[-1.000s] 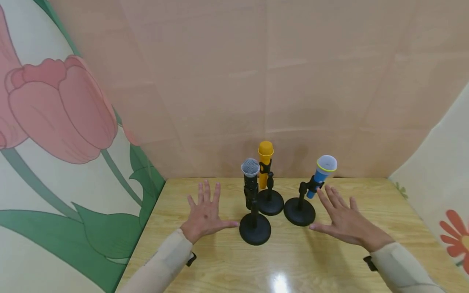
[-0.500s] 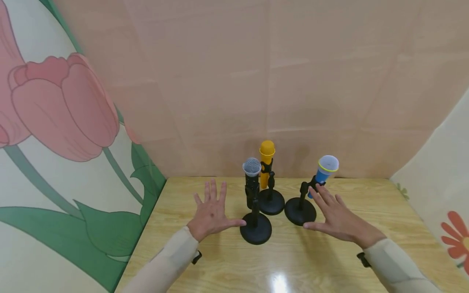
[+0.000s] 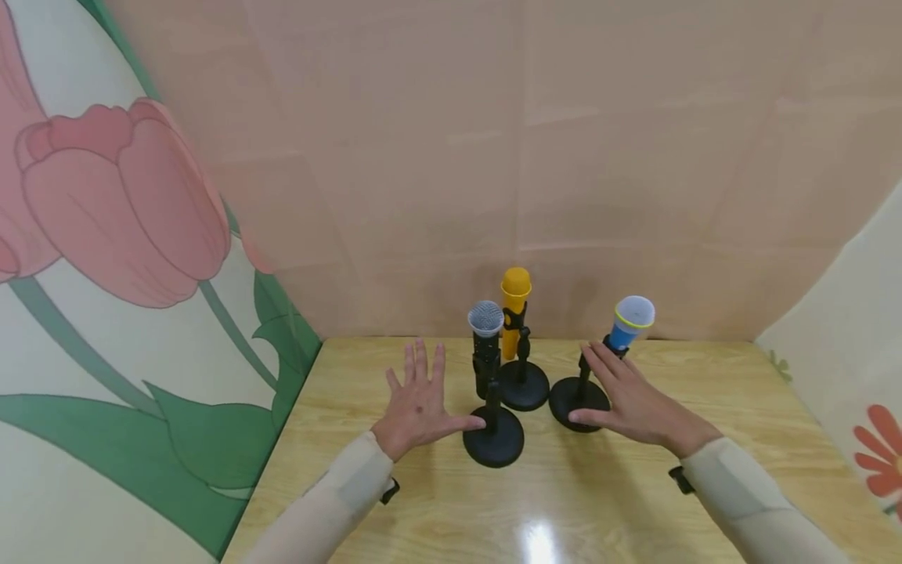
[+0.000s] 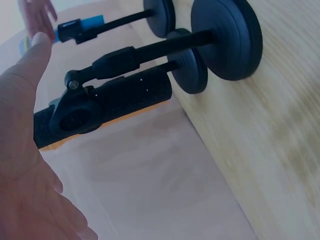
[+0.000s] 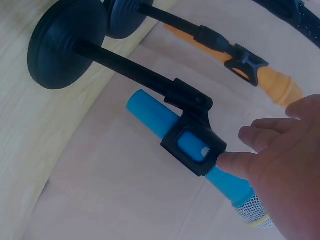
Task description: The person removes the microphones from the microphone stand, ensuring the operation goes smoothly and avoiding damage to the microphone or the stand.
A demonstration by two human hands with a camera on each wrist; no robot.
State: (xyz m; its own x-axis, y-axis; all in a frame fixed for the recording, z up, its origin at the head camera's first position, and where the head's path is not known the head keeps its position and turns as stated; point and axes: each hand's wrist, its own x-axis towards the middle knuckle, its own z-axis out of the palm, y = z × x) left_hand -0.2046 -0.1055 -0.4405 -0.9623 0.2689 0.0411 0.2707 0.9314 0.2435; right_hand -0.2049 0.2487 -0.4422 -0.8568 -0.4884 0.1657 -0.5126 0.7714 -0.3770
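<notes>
My left hand [image 3: 417, 411], fingers spread, is just left of a black microphone [image 3: 486, 321] with a silver mesh head, clipped to a black desk stand [image 3: 493, 450]. In the left wrist view, the thumb [image 4: 30, 65] lies near that microphone's clip [image 4: 75, 112]. My right hand [image 3: 641, 411], fingers straight, hovers before a blue microphone [image 3: 623, 337] with a pale top, and hides part of its stand [image 3: 574, 399]. From the right wrist view, a fingertip appears close to the blue microphone's clip [image 5: 197, 150]; contact cannot be told. Neither hand holds anything.
A yellow microphone [image 3: 516, 286] on its own black stand [image 3: 524, 388] is behind the black one. All stand on a light wooden table [image 3: 437, 509]. A pinkish covering [image 3: 395, 196] hangs behind, with a tulip-printed panel [image 3: 120, 211] on the left.
Both hands have moved inward: the left to the right toward the black microphone, the right to the left in front of the blue microphone's stand. The microphones have not moved on the table.
</notes>
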